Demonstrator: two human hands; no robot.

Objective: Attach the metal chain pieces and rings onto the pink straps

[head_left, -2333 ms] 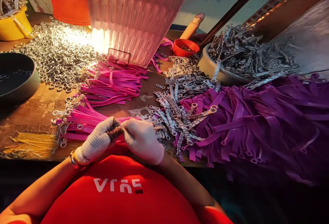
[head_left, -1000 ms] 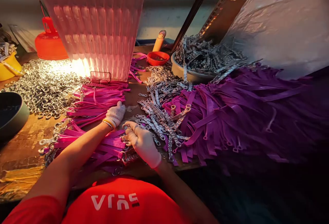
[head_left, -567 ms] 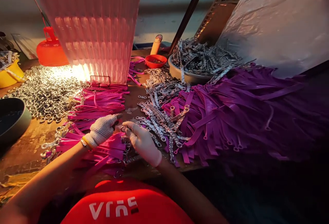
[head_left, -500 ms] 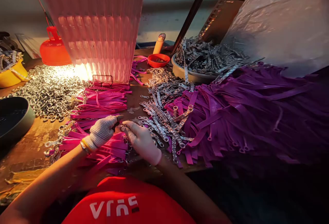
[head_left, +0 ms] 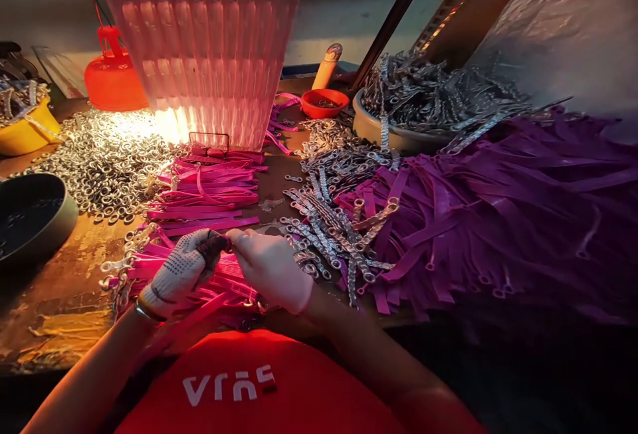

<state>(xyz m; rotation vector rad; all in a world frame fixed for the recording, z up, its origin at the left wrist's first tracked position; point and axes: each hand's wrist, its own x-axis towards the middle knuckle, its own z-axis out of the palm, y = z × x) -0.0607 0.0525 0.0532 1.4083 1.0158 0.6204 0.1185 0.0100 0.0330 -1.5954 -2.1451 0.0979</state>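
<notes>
My left hand (head_left: pixel 182 268), in a white dotted glove with dark fingertips, is closed near the middle of the bench. Its fingertips meet those of my right hand (head_left: pixel 272 264), which wears a pale glove and is closed in a pinch. Whatever lies between the fingertips is too small to make out. Under and around both hands lie bright pink straps (head_left: pixel 204 211) with metal links at their left ends. Right of my right hand is a pile of silver chain pieces (head_left: pixel 323 221), beside a large heap of purple straps (head_left: pixel 448 221).
Metal rings (head_left: pixel 109 168) are heaped under a red lamp (head_left: pixel 114 82). A dark bowl (head_left: pixel 67 221) and yellow container (head_left: pixel 37 129) stand left. Behind are a ribbed clear panel (head_left: pixel 209 42), red bowl (head_left: pixel 323 103), bottle (head_left: pixel 327 68) and grey basin (head_left: pixel 371 129) of chains.
The view has shifted, so the bench things appear farther right. My hands have come together at the fingertips, and my left hand has turned and sits lower over the pink straps.
</notes>
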